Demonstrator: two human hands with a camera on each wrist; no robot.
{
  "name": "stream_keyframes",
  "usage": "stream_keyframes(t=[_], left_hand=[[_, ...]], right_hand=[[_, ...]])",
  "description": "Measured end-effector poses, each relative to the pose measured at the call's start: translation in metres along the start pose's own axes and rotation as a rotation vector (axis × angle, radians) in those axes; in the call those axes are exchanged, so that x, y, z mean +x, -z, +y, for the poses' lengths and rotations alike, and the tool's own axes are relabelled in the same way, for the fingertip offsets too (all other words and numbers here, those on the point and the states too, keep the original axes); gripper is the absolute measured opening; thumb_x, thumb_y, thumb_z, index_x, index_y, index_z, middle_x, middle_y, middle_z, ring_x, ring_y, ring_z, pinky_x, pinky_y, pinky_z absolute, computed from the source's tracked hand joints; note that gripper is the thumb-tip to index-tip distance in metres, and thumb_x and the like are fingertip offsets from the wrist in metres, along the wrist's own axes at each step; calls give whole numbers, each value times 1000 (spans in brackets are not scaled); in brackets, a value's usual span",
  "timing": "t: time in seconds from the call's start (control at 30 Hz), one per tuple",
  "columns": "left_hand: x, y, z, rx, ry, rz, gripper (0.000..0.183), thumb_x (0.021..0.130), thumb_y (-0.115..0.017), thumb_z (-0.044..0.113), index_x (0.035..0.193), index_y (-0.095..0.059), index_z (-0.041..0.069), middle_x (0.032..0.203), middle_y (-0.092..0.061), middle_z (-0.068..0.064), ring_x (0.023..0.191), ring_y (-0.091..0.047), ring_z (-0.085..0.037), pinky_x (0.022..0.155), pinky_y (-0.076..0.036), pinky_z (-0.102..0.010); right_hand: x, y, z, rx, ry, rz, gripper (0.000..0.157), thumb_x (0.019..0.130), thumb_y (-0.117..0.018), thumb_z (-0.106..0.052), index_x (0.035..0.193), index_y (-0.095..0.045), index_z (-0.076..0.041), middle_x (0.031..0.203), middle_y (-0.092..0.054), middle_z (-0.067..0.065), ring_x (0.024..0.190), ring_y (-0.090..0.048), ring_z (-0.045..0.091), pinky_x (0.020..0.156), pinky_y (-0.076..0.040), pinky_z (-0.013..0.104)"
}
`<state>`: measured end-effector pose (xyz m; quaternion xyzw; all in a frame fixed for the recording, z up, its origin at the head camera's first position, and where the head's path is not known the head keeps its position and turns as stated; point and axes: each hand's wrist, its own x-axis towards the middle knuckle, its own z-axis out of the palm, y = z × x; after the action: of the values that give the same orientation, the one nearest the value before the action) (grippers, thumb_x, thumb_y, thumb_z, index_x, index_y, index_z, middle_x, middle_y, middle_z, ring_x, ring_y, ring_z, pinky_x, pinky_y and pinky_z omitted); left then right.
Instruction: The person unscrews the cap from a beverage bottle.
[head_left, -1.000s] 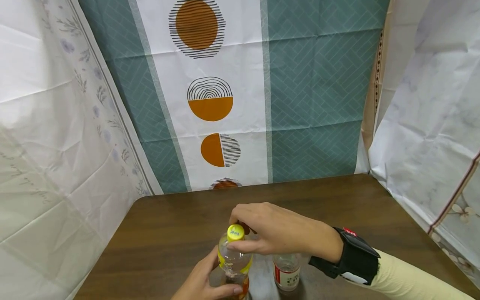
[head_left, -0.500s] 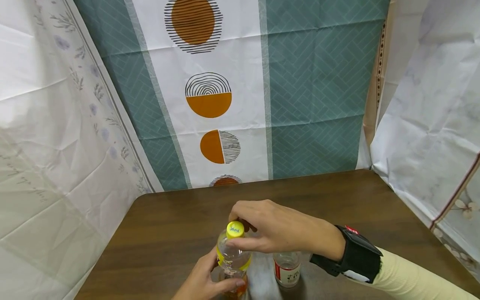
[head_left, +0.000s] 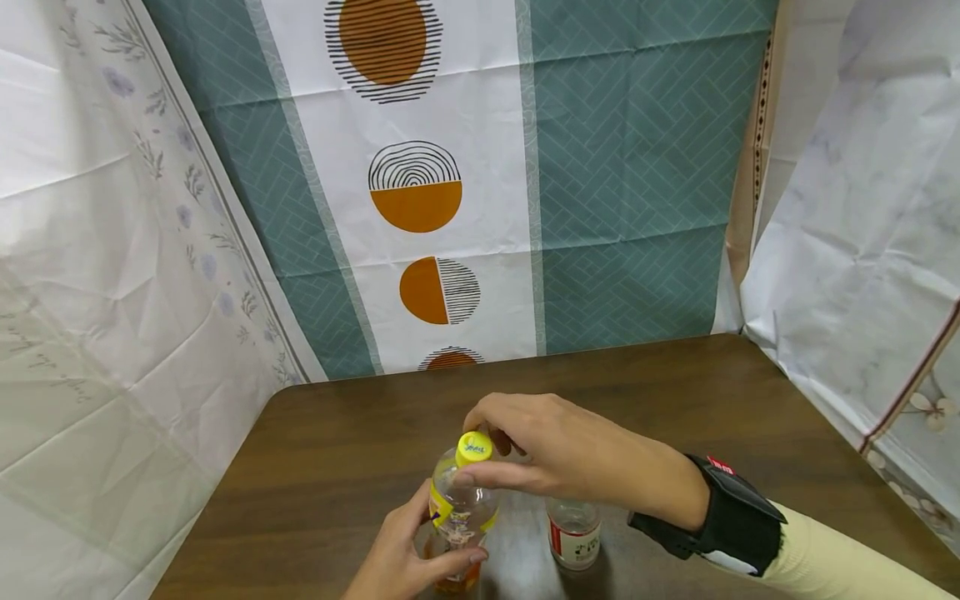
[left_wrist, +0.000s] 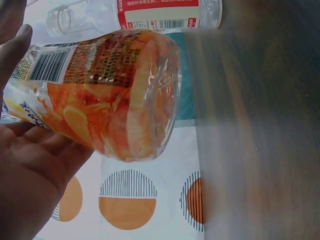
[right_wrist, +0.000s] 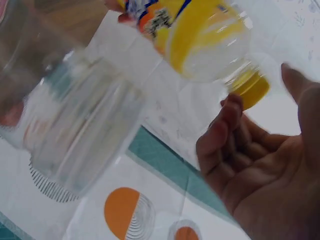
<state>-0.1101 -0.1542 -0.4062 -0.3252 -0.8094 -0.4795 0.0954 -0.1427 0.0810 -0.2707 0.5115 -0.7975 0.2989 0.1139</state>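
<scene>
A clear plastic bottle [head_left: 461,508] with an orange fruit label and a yellow cap [head_left: 475,447] leans slightly in my left hand [head_left: 408,546], whose thumb and fingers wrap its lower body. In the left wrist view the bottle's base [left_wrist: 162,100] hangs above the table. My right hand [head_left: 555,446] reaches over from the right, thumb on the near side of the cap and curled fingers behind it. The right wrist view has fingertips [right_wrist: 234,102] at the cap's edge and a small gap between thumb and cap.
Just right of the held bottle, a second clear bottle [head_left: 575,537] with a red and cream label stands on the brown wooden table [head_left: 360,450]. Its top is partly hidden by my right hand. Patterned cloths [head_left: 622,208] hang behind and at both sides.
The held bottle's cap has risen slightly and its lower part has swung a little left. My right hand has shifted slightly up and right with the cap. The other bottle stands still.
</scene>
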Motion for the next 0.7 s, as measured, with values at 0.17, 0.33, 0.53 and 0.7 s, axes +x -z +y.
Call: stream_keyframes(t=[0.17, 0.33, 0.53, 0.7], left_hand=[[-3, 0, 4, 52, 42, 12, 64, 76, -77, 30, 131, -46, 18, 109, -65, 3, 90, -63, -12, 73, -57, -37], [-5, 1, 12, 95, 144, 20, 55, 74, -76, 41, 119, -50, 23, 98, -64, 10, 80, -62, -8, 68, -57, -32], [-5, 3, 21, 159, 137, 35, 56, 71, -79, 40, 117, -52, 20, 95, -63, 11, 76, -60, -6, 64, -57, -31], [-7, 3, 19, 209, 117, 13, 59, 72, -77, 44, 120, -52, 21, 97, -63, 11, 76, -60, -5, 64, -57, -30]], right_hand=[[-8, -5, -9, -100, -107, 87, 35, 90, -54, -51, 97, -58, -16, 67, -45, -11, 55, -41, 0, 45, -37, 15], [-16, -10, -14, -105, -195, 145, 30, 91, -56, -49, 85, -57, -19, 60, -42, -14, 48, -37, -1, 41, -34, 14], [-22, -18, -16, -75, -217, 198, 23, 90, -63, -36, 80, -53, -17, 57, -39, -14, 45, -34, 0, 40, -30, 12], [-25, -22, -17, -56, -269, 249, 28, 88, -65, -38, 76, -50, -17, 53, -37, -14, 43, -33, -1, 38, -29, 12]])
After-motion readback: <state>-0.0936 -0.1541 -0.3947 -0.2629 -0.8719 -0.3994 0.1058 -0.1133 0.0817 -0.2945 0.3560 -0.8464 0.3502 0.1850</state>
